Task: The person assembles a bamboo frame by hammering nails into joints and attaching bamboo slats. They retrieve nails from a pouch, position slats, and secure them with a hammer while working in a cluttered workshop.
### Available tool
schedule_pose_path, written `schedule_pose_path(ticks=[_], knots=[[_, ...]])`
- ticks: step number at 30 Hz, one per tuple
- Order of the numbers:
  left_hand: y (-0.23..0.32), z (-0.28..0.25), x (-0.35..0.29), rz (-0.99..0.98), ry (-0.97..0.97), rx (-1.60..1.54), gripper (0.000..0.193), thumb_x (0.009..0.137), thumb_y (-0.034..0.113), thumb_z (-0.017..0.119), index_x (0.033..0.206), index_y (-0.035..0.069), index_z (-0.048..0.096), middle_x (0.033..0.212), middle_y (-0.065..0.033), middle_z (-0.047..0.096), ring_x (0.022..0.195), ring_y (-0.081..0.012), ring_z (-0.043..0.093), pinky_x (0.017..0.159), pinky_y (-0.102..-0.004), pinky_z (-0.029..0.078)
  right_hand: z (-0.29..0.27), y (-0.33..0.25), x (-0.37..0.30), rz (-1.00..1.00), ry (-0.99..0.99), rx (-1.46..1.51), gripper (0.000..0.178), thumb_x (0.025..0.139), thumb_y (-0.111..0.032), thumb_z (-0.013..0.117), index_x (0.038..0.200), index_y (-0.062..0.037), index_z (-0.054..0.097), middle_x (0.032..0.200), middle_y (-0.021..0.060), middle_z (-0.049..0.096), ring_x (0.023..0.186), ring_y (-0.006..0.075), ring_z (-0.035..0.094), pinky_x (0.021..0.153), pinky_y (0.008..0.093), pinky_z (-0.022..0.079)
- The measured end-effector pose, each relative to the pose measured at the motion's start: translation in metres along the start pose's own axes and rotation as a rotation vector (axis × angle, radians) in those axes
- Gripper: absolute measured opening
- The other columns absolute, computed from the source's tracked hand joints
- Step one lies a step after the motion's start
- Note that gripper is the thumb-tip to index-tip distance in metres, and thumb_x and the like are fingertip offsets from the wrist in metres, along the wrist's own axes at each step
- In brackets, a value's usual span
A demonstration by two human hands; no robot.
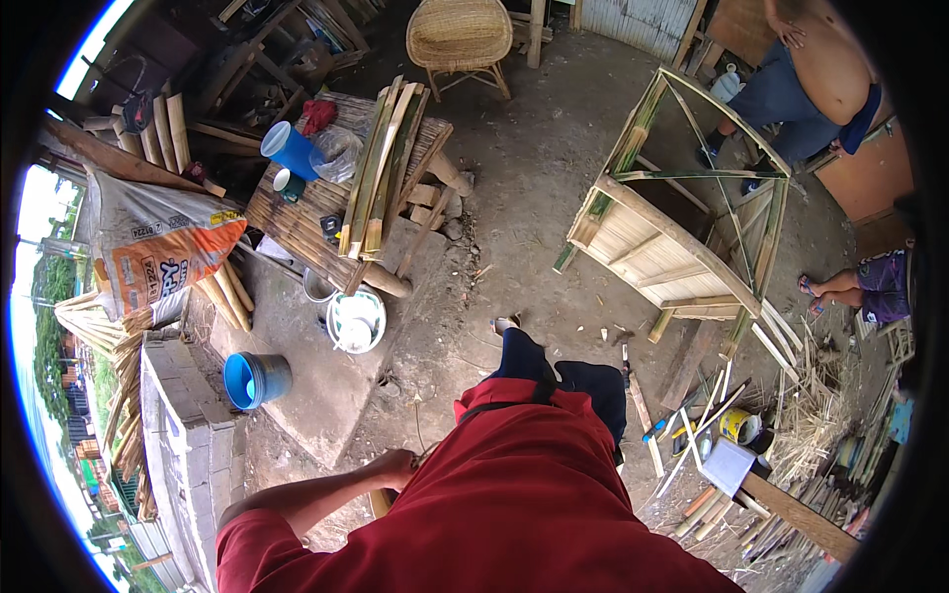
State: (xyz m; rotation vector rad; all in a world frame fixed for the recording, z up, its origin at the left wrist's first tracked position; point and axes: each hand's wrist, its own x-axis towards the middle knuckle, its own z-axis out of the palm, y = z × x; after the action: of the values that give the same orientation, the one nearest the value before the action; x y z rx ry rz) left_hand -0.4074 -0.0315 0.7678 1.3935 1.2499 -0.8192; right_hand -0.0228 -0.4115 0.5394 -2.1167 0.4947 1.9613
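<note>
Bamboo piece (381,503) here, right of the bucket (257,380) and nearer us, just beside our left hand (398,468)! That hand's curled, gripping what we can't tell; our right hand's out of view.

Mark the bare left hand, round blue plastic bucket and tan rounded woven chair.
Bare left hand (398,468): head view, back of the hand.
Round blue plastic bucket (276,380): head view, outer wall.
Tan rounded woven chair (459,36): head view, woven shell.

Red shirt (514,504) with short left sleeve (249,549), narrow black band (509,403) near its hem, dark navy trousers (593,385).
</note>
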Motion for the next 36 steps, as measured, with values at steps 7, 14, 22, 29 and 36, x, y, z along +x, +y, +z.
schedule_pose_path(ticks=[7, 14, 22, 29, 36], knots=[[-0.005, 0.042, -0.025, 0.303, 0.171, -0.094, 0.048, 0.096, 0.045, 0.055, 0.098, -0.001, 0.069, 0.090, -0.0216, 0.074, 0.095, -0.0370, 0.073, 0.080, -0.0461, 0.057, 0.063, -0.011, -0.059, -0.008, -0.043, 0.480, 0.013, 0.098, -0.021, 0.047, 0.095, -0.0100, 0.054, 0.079, 0.0099, 0.052, 0.070, 0.0248, 0.050, 0.062, 0.0383, 0.042], [0.020, -0.063, -0.020, 0.020, 0.201, -0.090, 0.046, 0.095, 0.043, 0.057, 0.094, -0.001, 0.068, 0.087, -0.0224, 0.073, 0.089, -0.0398, 0.071, 0.076, -0.0466, 0.056, 0.058, 0.035, -0.097, 0.163, -0.033, 1.019, 0.015, 0.100, -0.020, 0.044, 0.087, -0.0137, 0.048, 0.063, 0.0024, 0.041, 0.051, 0.0171, 0.040, 0.046, 0.0339, 0.035], [0.163, -0.160, 0.028, 0.585, 0.345, 0.534, 0.039, 0.101, 0.041, 0.056, 0.111, 0.003, 0.060, 0.082, -0.0207, 0.071, 0.080, -0.0429, 0.070, 0.071, -0.0524, 0.053, -0.058, -0.179, -0.206, -0.591, 0.363, 0.634, 0.021, 0.104, -0.036, 0.052, 0.101, -0.0157, 0.051, 0.058, -0.0074, 0.029, 0.043, 0.0053, 0.029, 0.036, 0.0261, 0.025], [0.229, -0.119, 0.038, 0.810, 0.291, 0.834, 0.043, 0.102, 0.046, 0.049, 0.116, 0.007, 0.060, 0.077, -0.0191, 0.071, 0.071, -0.0399, 0.071, 0.063, -0.0533, 0.055, 0.088, -0.317, -0.256, -1.242, 0.231, 0.072, 0.025, 0.107, -0.025, 0.049, 0.107, -0.0018, 0.059, 0.081, 0.0075, 0.059, 0.071, 0.0173, 0.056, 0.067, 0.0342, 0.048], [0.250, -0.116, 0.042, 0.773, 0.126, 0.892, 0.038, 0.100, 0.043, 0.049, 0.105, 0.011, 0.069, 0.082, -0.0174, 0.072, 0.077, -0.0399, 0.072, 0.067, -0.0526, 0.056, 0.118, -0.325, -0.277, -1.369, 0.068, -0.271, 0.019, 0.097, -0.009, 0.061, 0.114, -0.0026, 0.067, 0.092, 0.0111, 0.069, 0.083, 0.0199, 0.068, 0.075, 0.0335, 0.054]])
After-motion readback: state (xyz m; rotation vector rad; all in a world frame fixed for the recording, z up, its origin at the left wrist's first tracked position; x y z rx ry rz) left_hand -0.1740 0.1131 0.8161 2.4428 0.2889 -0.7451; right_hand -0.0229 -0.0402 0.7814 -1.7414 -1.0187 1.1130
